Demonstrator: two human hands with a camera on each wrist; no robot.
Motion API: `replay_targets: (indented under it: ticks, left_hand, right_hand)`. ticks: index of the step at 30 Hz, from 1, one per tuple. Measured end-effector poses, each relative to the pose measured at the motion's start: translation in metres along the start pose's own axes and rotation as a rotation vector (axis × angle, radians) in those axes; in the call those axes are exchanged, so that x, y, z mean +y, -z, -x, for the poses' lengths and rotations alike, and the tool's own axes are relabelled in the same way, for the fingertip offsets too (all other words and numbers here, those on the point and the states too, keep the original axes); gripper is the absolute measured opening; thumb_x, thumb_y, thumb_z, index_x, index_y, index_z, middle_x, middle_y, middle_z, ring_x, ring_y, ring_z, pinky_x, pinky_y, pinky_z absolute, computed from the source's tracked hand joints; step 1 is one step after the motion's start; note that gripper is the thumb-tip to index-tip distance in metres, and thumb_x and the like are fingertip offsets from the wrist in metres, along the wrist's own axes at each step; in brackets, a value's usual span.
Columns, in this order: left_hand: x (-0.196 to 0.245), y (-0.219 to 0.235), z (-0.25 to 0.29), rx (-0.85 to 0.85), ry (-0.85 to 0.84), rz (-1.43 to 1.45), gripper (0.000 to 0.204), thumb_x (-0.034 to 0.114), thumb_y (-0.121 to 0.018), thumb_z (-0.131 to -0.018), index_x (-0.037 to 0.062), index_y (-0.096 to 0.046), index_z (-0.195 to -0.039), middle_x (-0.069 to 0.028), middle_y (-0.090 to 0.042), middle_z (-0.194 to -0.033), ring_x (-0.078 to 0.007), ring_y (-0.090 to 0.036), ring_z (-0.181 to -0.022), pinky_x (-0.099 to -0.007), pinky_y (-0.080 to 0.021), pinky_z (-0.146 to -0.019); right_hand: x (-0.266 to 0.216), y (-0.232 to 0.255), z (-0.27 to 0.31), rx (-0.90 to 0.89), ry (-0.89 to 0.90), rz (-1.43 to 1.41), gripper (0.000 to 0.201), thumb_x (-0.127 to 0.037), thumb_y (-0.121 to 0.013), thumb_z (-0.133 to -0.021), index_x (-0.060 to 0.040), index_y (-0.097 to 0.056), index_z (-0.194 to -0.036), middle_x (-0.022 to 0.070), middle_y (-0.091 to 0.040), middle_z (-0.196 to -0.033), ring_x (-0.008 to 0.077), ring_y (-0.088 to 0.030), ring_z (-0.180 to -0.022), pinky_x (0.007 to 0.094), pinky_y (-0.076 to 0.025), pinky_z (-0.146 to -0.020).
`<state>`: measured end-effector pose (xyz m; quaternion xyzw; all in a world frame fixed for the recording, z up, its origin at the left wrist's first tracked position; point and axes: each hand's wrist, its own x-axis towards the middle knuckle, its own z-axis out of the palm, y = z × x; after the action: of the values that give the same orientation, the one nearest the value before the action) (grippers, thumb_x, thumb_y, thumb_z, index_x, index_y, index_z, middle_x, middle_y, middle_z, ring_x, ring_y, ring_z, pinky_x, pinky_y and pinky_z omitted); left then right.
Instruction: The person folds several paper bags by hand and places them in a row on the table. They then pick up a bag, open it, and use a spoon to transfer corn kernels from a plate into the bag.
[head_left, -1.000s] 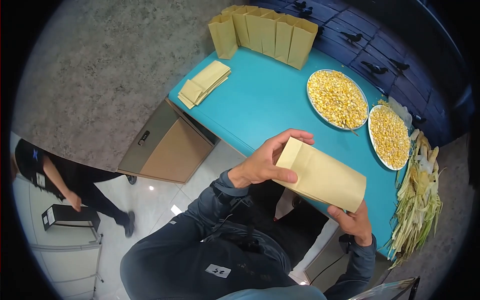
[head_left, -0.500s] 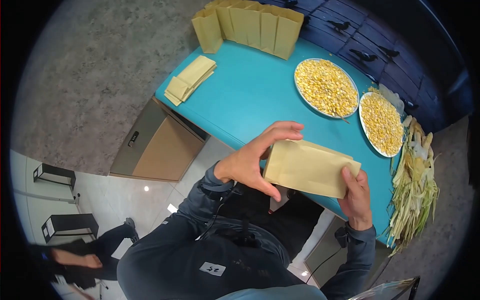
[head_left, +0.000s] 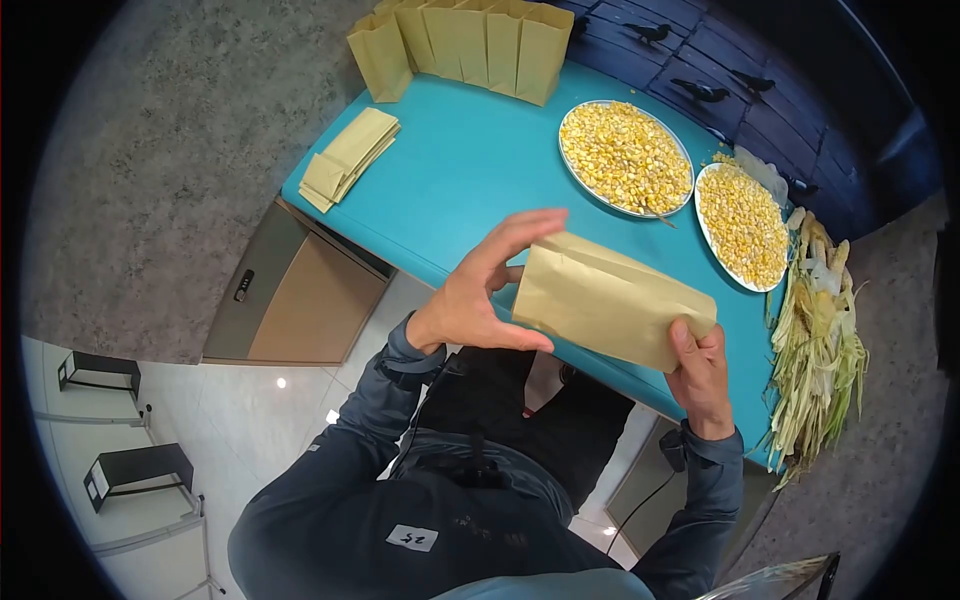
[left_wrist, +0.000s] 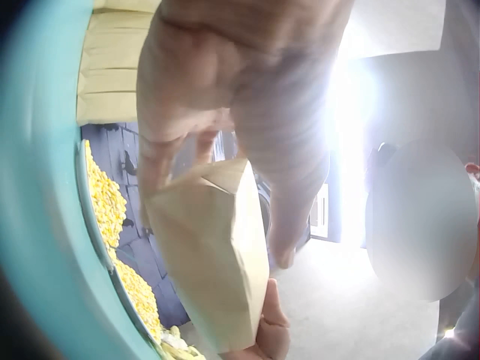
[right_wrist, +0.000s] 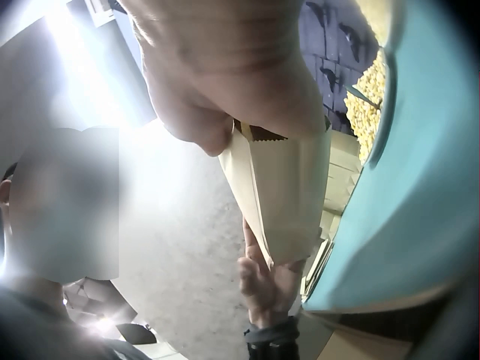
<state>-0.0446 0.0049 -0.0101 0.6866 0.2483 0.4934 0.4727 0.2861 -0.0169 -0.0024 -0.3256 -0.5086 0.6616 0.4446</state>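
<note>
A tan paper bag lies sideways in the air between both hands, over the table's near edge. My right hand grips it at the right end, thumb on the near face. In the right wrist view the bag shows a jagged-edged mouth under that hand. My left hand is spread around the folded bottom end, with fingers above and thumb below. From the left wrist, the thumb of the left hand stands apart from the bag, while its other fingers reach the far side.
Upright paper bags line the back of the teal table. A stack of flat folded bags lies at its left. Two plates of corn kernels and a bundle of corn husks are on the right.
The left thumb has come off the bag's face and the hand has spread at the bottom end. The right hand has shifted its hold onto the right end. The person at left has left view.
</note>
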Motion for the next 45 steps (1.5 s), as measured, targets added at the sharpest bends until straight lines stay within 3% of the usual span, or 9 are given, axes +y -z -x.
replay_targets:
  ticks: [7, 14, 19, 26, 32, 34, 37, 42, 45]
  left_hand:
    - [0.007, -0.001, -0.018, 0.214, 0.57, 0.695, 0.107, 0.049, -0.084, -0.095, 0.0045, -0.024, -0.171, -0.0198, -0.047, -0.162, -0.0346, -0.051, -0.149, -0.0554, -0.053, -0.117]
    - [0.006, 0.004, -0.03, 0.07, 0.506, 0.678, 0.092, 0.042, -0.084, -0.094, 0.0035, -0.038, -0.164, -0.0192, -0.053, -0.156, -0.0319, -0.057, -0.143, -0.0507, -0.055, -0.116]
    - [-0.006, 0.009, -0.028, 0.099, 0.319, 0.405, 0.086, 0.031, -0.1, -0.075, 0.0028, -0.06, -0.146, -0.0178, -0.054, -0.156, -0.0271, -0.058, -0.14, -0.0417, -0.048, -0.121]
    - [-0.01, 0.011, -0.029, 0.056, 0.129, 0.179, 0.103, 0.036, -0.108, -0.062, 0.0039, -0.061, -0.148, -0.0195, -0.049, -0.162, -0.0297, -0.051, -0.148, -0.0418, -0.045, -0.123]
    - [-0.004, 0.006, -0.029, 0.121, 0.051, 0.449, 0.125, 0.042, -0.105, -0.071, 0.0078, -0.035, -0.169, -0.0224, -0.04, -0.168, -0.0318, -0.048, -0.151, -0.0458, -0.045, -0.124]
    - [-0.003, 0.012, -0.026, 0.147, 0.416, 0.884, 0.111, 0.04, -0.095, -0.085, 0.0098, -0.03, -0.17, -0.0234, -0.046, -0.163, -0.03, -0.057, -0.143, -0.0457, -0.051, -0.119]
    - [-0.001, 0.012, -0.026, 0.075, 0.485, 0.519, 0.096, 0.038, -0.087, -0.094, 0.0078, -0.034, -0.168, -0.0223, -0.055, -0.154, -0.0274, -0.067, -0.131, -0.0425, -0.056, -0.113]
    - [-0.001, 0.008, -0.025, 0.063, 0.313, 0.193, 0.092, 0.03, -0.095, -0.085, 0.0022, -0.045, -0.158, -0.0173, -0.065, -0.14, -0.0259, -0.071, -0.123, -0.0373, -0.058, -0.108]
    - [-0.007, 0.004, -0.022, 0.061, 0.123, 0.225, 0.099, 0.026, -0.103, -0.076, 0.001, -0.047, -0.155, -0.0171, -0.065, -0.14, -0.0262, -0.071, -0.125, -0.0383, -0.058, -0.109]
  right_hand:
    - [-0.026, -0.005, -0.008, -0.169, 0.344, 0.702, 0.034, -0.022, -0.073, -0.108, 0.0034, -0.073, -0.131, 0.0137, -0.075, -0.132, 0.0232, -0.069, -0.118, 0.0343, -0.051, -0.099]
    - [-0.024, -0.009, -0.013, -0.176, 0.371, 0.666, 0.032, -0.02, -0.071, -0.108, 0.0049, -0.072, -0.129, 0.0154, -0.076, -0.131, 0.0265, -0.072, -0.118, 0.039, -0.053, -0.101]
    - [-0.009, -0.001, -0.012, -0.034, -0.072, -0.238, 0.044, -0.029, -0.061, -0.115, 0.0061, -0.067, -0.14, 0.0153, -0.074, -0.136, 0.0213, -0.07, -0.124, 0.0376, -0.054, -0.108]
    - [-0.008, 0.006, -0.011, -0.079, 0.005, -0.225, 0.043, -0.028, -0.061, -0.115, 0.0062, -0.067, -0.14, 0.0146, -0.075, -0.135, 0.0222, -0.07, -0.125, 0.038, -0.054, -0.108]
    - [-0.022, 0.009, -0.001, -0.06, 0.033, 0.49, 0.031, -0.021, -0.072, -0.108, 0.0017, -0.075, -0.129, 0.0144, -0.075, -0.135, 0.0268, -0.071, -0.123, 0.0417, -0.055, -0.101]
    - [-0.034, -0.015, -0.008, -0.268, 0.446, 0.876, 0.03, -0.015, -0.08, -0.099, -0.0007, -0.076, -0.125, 0.0184, -0.073, -0.134, 0.036, -0.07, -0.121, 0.0457, -0.055, -0.099]
    - [-0.041, -0.035, -0.012, -0.394, 0.546, 1.034, 0.043, -0.012, -0.089, -0.087, -0.001, -0.076, -0.126, 0.0193, -0.072, -0.132, 0.0444, -0.067, -0.125, 0.0497, -0.051, -0.109]
    - [-0.029, -0.019, 0.006, -0.376, 0.202, 0.774, 0.088, -0.028, -0.096, -0.079, -0.0005, -0.057, -0.153, 0.0184, -0.059, -0.156, 0.0344, -0.058, -0.142, 0.0493, -0.044, -0.119]
    - [-0.002, -0.001, 0.011, -0.217, -0.187, 0.011, 0.096, -0.037, -0.089, -0.085, -0.0006, -0.045, -0.163, 0.0177, -0.055, -0.161, 0.033, -0.055, -0.146, 0.0478, -0.042, -0.122]
